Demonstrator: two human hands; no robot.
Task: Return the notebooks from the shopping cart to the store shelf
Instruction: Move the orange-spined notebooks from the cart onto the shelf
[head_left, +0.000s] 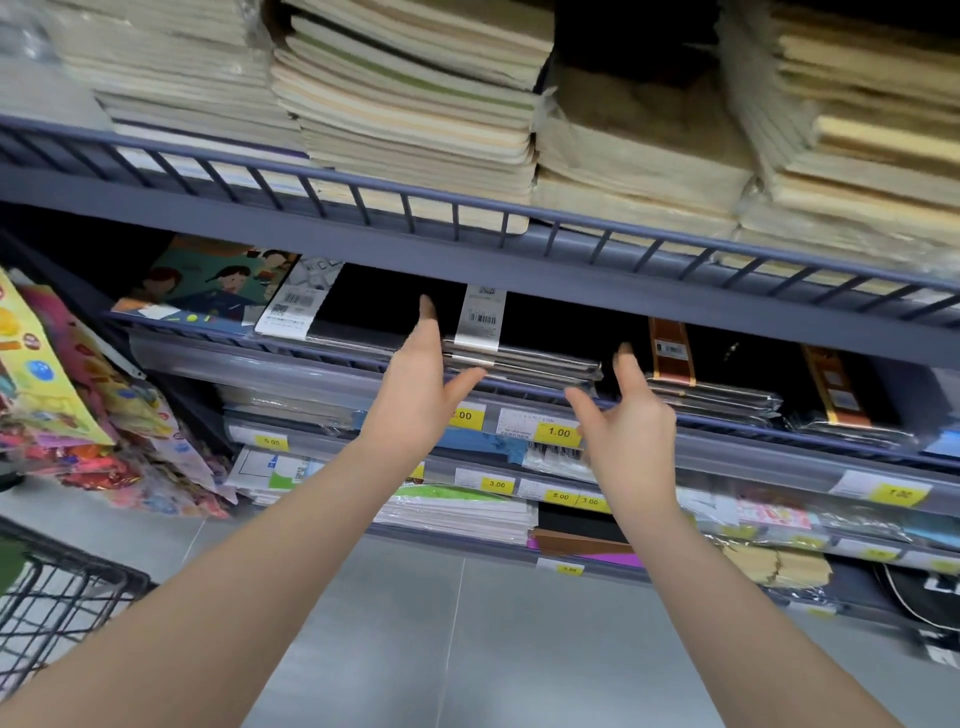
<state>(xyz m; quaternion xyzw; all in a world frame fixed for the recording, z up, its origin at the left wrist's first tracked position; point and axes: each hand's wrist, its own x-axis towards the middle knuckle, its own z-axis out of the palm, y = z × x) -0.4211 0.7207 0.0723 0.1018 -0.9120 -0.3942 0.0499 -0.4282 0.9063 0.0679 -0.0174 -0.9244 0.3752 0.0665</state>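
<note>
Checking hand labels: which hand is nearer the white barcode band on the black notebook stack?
Left. The left hand lies on the stack just left of the band, fingers straight. The right hand is off the stack's right end, farther from the band.

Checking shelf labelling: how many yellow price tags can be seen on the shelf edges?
About 9 legible: 5.00, 2.00, 1.00, 3.00, 5.00, 3.00, 1.00, one bottom centre; blurred ones right, arms may hide more.

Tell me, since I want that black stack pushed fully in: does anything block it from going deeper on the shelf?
Nothing visible does. The black stack lies on the shelf between the left hand and right hand; behind it is only dark space, too dim to judge.
</note>
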